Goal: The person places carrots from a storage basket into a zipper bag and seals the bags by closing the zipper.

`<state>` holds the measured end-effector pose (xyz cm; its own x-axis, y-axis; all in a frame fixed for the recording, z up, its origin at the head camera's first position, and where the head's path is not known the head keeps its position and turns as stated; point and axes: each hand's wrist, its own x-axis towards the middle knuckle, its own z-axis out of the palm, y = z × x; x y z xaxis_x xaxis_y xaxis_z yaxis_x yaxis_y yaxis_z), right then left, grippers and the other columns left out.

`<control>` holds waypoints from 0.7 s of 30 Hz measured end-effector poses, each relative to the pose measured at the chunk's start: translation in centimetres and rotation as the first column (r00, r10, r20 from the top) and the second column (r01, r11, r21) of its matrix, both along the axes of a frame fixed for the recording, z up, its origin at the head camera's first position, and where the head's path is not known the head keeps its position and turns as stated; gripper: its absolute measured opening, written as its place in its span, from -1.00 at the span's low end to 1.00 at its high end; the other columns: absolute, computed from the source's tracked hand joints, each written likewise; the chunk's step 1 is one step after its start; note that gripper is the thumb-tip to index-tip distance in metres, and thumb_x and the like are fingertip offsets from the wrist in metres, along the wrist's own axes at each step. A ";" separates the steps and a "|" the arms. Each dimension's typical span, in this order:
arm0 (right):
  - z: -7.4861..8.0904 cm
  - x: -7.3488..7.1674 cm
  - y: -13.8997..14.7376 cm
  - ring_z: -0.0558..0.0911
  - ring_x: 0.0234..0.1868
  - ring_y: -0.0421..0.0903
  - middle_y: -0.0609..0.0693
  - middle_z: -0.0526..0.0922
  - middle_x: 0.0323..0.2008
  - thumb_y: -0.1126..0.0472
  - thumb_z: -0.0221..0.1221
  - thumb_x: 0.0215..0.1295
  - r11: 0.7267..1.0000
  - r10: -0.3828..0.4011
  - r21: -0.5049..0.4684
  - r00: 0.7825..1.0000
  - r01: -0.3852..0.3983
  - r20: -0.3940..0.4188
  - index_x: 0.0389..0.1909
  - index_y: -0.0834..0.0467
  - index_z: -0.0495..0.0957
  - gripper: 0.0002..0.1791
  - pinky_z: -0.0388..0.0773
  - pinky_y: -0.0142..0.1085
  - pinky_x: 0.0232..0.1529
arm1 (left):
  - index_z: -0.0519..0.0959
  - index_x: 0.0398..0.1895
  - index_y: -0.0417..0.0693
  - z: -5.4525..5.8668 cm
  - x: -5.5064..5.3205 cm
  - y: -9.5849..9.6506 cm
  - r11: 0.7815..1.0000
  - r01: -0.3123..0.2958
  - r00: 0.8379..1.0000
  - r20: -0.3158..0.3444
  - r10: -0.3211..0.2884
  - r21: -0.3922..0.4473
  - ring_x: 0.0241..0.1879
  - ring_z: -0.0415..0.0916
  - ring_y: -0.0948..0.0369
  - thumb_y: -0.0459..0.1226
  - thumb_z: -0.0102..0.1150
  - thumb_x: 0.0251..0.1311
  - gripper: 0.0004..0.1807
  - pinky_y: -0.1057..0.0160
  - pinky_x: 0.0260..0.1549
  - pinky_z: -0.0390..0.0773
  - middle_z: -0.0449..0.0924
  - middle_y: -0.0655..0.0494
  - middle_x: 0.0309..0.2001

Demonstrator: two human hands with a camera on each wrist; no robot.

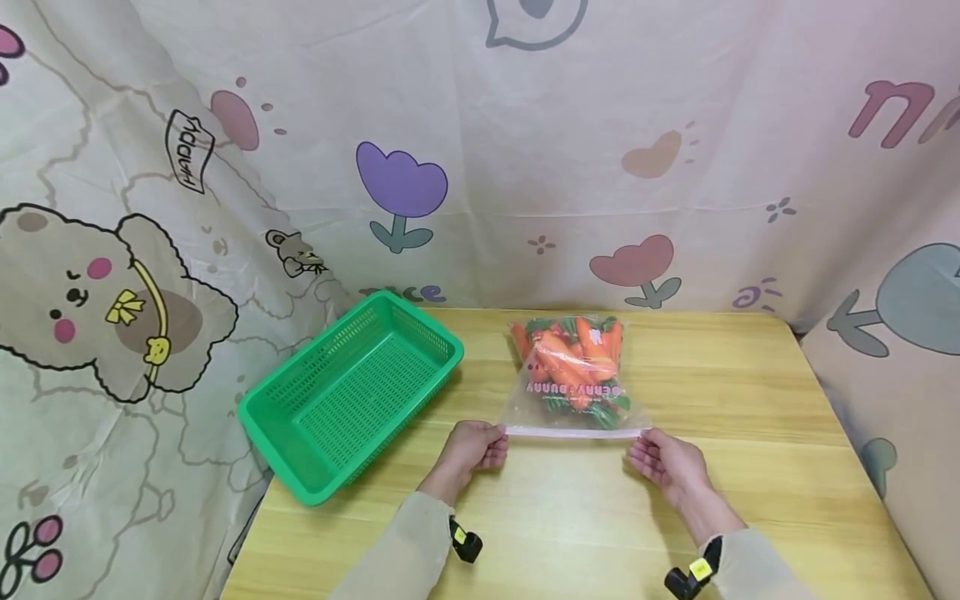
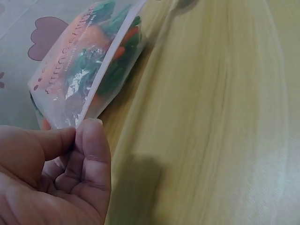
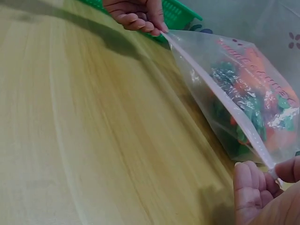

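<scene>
A clear zip bag (image 1: 525, 408) with pink print lies on the wooden table, its pink zip edge toward me. Inside it are several orange carrots (image 1: 566, 354) with green tops. My left hand (image 1: 471, 447) pinches the left corner of the zip edge between thumb and forefinger, as the left wrist view also shows. At the opposite corner my right hand (image 1: 671, 462) pinches the same edge. The zip strip (image 3: 220, 93) is stretched straight between both hands and looks pressed together along its length.
An empty green plastic basket (image 1: 352, 392) stands at the table's left side, partly over its edge. The wooden tabletop (image 1: 750, 400) reaches back to a printed cloth (image 1: 525, 167) that hangs behind and at both sides.
</scene>
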<state>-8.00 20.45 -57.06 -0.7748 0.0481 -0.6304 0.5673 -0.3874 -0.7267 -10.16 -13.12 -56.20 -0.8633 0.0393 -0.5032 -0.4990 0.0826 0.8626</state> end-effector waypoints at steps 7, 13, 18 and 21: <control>0.1 0.6 0.1 0.79 -0.24 -0.14 -0.02 0.74 -0.34 0.25 0.03 0.58 0.999 -0.031 0.024 0.999 0.032 -0.031 0.02 0.34 0.50 -0.77 0.74 -0.20 0.04 | 0.64 -0.08 -0.50 0.0 0.1 -0.4 0.998 0.054 0.998 -0.031 -0.055 -0.039 -0.48 0.62 0.29 -0.28 0.15 0.53 -0.67 0.34 -0.41 0.71 0.70 -0.02 -0.37; 1.7 0.4 1.3 0.75 -0.31 -0.23 -0.08 0.73 -0.37 0.26 0.06 0.52 0.977 0.008 0.212 0.998 0.006 -0.068 0.05 0.36 0.48 -0.74 0.75 -0.28 -0.08 | 0.61 -0.05 -0.35 3.0 0.5 -1.3 0.968 0.066 0.983 -0.152 -0.106 -0.242 -0.43 0.66 0.16 -0.27 0.15 0.52 -0.76 0.16 -0.38 0.72 0.72 -0.21 -0.29; 3.8 -0.5 2.5 0.75 -0.22 -0.20 0.14 0.78 -0.17 0.19 0.04 0.51 0.795 0.176 0.604 0.973 -0.053 -0.148 0.14 0.39 0.49 -0.62 0.71 -0.37 -0.16 | 0.62 0.02 -0.27 7.0 0.0 -3.8 0.912 -0.007 0.939 -0.315 -0.135 -0.410 -0.41 0.67 0.12 -0.28 0.12 0.51 -0.78 0.20 -0.44 0.66 0.73 -0.11 -0.31; 4.9 -1.2 3.1 0.77 -0.11 0.05 0.30 0.74 0.03 0.09 0.04 0.52 0.564 0.295 0.826 0.936 -0.007 -0.194 0.20 0.34 0.55 -0.55 0.66 -0.16 -0.07 | 0.66 0.02 -0.20 8.6 -0.8 -5.2 0.799 -0.112 0.863 -0.456 -0.217 -0.592 -0.40 0.64 0.10 -0.28 0.12 0.49 -0.78 0.17 -0.44 0.61 0.72 -0.04 -0.30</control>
